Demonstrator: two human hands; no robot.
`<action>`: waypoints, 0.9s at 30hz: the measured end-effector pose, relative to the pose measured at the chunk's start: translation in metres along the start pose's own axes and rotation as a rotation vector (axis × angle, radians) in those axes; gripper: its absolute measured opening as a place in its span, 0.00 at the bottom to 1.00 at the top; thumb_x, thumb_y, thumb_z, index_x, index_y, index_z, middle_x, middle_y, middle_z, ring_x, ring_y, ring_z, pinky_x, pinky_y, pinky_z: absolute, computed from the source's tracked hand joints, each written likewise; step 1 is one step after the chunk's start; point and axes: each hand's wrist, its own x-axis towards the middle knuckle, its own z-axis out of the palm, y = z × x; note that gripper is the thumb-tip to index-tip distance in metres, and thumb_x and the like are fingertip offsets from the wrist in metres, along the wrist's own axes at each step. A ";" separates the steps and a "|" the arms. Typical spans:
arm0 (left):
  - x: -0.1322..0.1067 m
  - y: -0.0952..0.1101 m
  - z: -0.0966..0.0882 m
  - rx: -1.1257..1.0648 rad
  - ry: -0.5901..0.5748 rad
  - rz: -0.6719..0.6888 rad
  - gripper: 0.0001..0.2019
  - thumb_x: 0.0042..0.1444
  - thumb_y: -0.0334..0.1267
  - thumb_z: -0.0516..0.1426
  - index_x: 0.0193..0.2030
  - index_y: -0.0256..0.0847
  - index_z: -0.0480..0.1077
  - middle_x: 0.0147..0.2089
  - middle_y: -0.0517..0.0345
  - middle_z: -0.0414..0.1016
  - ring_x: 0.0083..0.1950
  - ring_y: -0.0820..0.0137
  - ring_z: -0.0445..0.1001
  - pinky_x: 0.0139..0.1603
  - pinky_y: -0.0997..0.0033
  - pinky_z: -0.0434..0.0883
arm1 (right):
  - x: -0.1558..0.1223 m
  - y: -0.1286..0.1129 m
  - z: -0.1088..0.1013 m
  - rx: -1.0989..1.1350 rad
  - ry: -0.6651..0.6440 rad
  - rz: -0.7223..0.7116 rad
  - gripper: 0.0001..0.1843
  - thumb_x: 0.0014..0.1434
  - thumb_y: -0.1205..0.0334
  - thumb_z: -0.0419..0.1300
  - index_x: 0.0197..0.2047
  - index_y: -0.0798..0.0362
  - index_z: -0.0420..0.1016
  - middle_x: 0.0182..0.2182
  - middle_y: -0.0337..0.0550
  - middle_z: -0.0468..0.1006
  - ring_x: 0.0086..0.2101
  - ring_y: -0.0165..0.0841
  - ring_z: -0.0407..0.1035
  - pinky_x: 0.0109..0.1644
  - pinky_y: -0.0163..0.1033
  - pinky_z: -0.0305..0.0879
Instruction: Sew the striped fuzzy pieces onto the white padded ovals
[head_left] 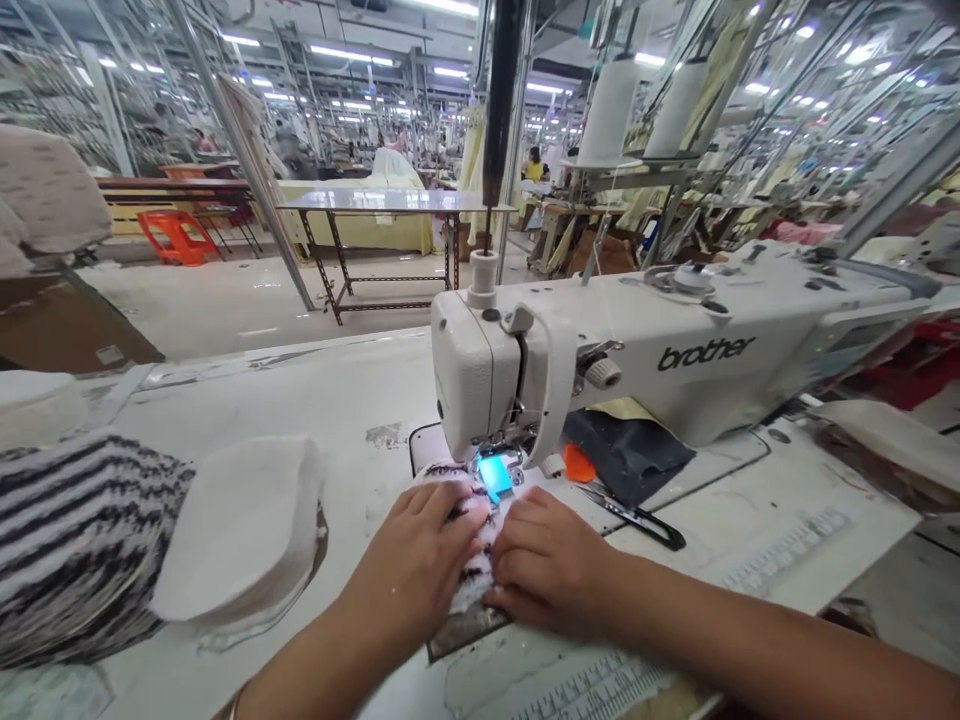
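Striped fuzzy fabric piece (pixel 474 570), white with black bars, lies flat on the white sewing table (pixel 315 400), its far end tucked under the presser foot (pixel 501 462) of the Brother sewing machine (pixel 675 350), whose body runs off to the right. Its long axis runs from near to far, straight from the person toward the needle, so any feed goes away from the fingers. To the left lie a stack of striped pieces (pixel 75 540) and, beside it, a stack of white oval pieces (pixel 240 530), both well apart from the hands.

Left hand (pixel 420 570) presses flat on the left part of the piece, fingers together and stretched toward the foot; its fingertips are the nearer to the needle. Right hand (pixel 547 560) rests on the right edge, fingers curled down on the cloth, just short of the small blue-lit work light (pixel 495 478). Neither hand grips; both pin the fabric from above, almost touching each other.

Black thread snips (pixel 637 520) lie just right of the right hand, and an orange tab (pixel 579 464) sits beyond them.
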 end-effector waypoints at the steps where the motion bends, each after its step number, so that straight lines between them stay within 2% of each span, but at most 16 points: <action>1: -0.002 0.002 -0.002 -0.061 0.017 0.003 0.12 0.62 0.34 0.46 0.49 0.40 0.67 0.47 0.49 0.66 0.48 0.61 0.64 0.47 0.55 0.66 | 0.000 0.002 0.000 0.036 0.025 0.028 0.13 0.62 0.60 0.53 0.28 0.57 0.67 0.27 0.41 0.72 0.31 0.32 0.63 0.37 0.41 0.56; 4: -0.005 0.008 -0.004 -0.140 0.104 0.055 0.09 0.60 0.42 0.52 0.42 0.39 0.68 0.39 0.52 0.68 0.40 0.63 0.65 0.38 0.62 0.67 | 0.002 0.005 -0.002 0.143 0.079 0.096 0.16 0.65 0.57 0.51 0.28 0.56 0.66 0.28 0.42 0.73 0.31 0.31 0.64 0.37 0.39 0.56; 8: -0.005 0.009 0.000 -0.038 0.192 0.168 0.08 0.62 0.31 0.49 0.34 0.36 0.68 0.29 0.55 0.66 0.31 0.67 0.62 0.31 0.66 0.63 | 0.003 0.005 -0.007 0.157 0.081 0.114 0.19 0.66 0.51 0.51 0.29 0.56 0.68 0.28 0.42 0.74 0.32 0.31 0.65 0.38 0.39 0.57; 11: -0.004 0.008 0.002 -0.034 0.213 0.189 0.09 0.62 0.29 0.48 0.34 0.35 0.68 0.28 0.55 0.66 0.30 0.67 0.61 0.30 0.67 0.62 | 0.001 0.005 -0.009 0.053 0.107 0.086 0.21 0.63 0.45 0.51 0.35 0.56 0.70 0.31 0.44 0.74 0.34 0.33 0.65 0.38 0.40 0.57; 12: -0.003 0.008 0.001 -0.034 0.211 0.189 0.09 0.62 0.30 0.48 0.34 0.35 0.68 0.28 0.55 0.66 0.30 0.67 0.61 0.30 0.67 0.61 | 0.000 0.004 -0.009 0.025 0.110 0.069 0.20 0.64 0.46 0.51 0.37 0.56 0.70 0.31 0.43 0.74 0.34 0.33 0.65 0.38 0.40 0.57; 14: -0.004 0.007 0.001 -0.034 0.193 0.185 0.10 0.62 0.30 0.48 0.33 0.35 0.68 0.27 0.55 0.65 0.30 0.67 0.60 0.29 0.67 0.61 | -0.001 0.003 -0.009 -0.015 0.094 0.044 0.14 0.67 0.54 0.50 0.39 0.55 0.70 0.31 0.42 0.73 0.34 0.33 0.64 0.38 0.41 0.56; 17: -0.006 0.006 -0.001 -0.067 0.133 0.164 0.12 0.63 0.33 0.47 0.32 0.37 0.68 0.27 0.56 0.64 0.30 0.67 0.60 0.29 0.66 0.61 | -0.001 -0.001 -0.009 -0.075 0.024 0.021 0.08 0.63 0.66 0.51 0.34 0.55 0.70 0.28 0.40 0.71 0.31 0.32 0.62 0.37 0.41 0.53; 20: -0.004 0.004 -0.003 -0.113 0.039 0.110 0.13 0.64 0.36 0.45 0.33 0.39 0.68 0.30 0.56 0.66 0.32 0.66 0.62 0.31 0.65 0.64 | 0.000 -0.006 -0.010 -0.125 -0.069 -0.037 0.08 0.58 0.71 0.51 0.29 0.56 0.68 0.28 0.40 0.71 0.30 0.32 0.61 0.35 0.41 0.52; 24: 0.002 -0.001 -0.005 -0.004 -0.078 0.099 0.09 0.62 0.35 0.49 0.45 0.39 0.68 0.45 0.52 0.69 0.42 0.62 0.66 0.41 0.59 0.68 | -0.001 -0.010 -0.010 -0.151 -0.133 -0.059 0.10 0.58 0.73 0.49 0.31 0.57 0.70 0.26 0.41 0.71 0.29 0.32 0.60 0.35 0.41 0.52; 27: 0.003 -0.004 -0.003 0.033 -0.108 0.108 0.11 0.61 0.34 0.51 0.49 0.41 0.66 0.52 0.54 0.68 0.46 0.61 0.65 0.45 0.58 0.68 | 0.000 -0.007 -0.009 -0.163 -0.164 -0.046 0.09 0.59 0.73 0.50 0.30 0.56 0.69 0.25 0.41 0.71 0.28 0.31 0.59 0.35 0.41 0.52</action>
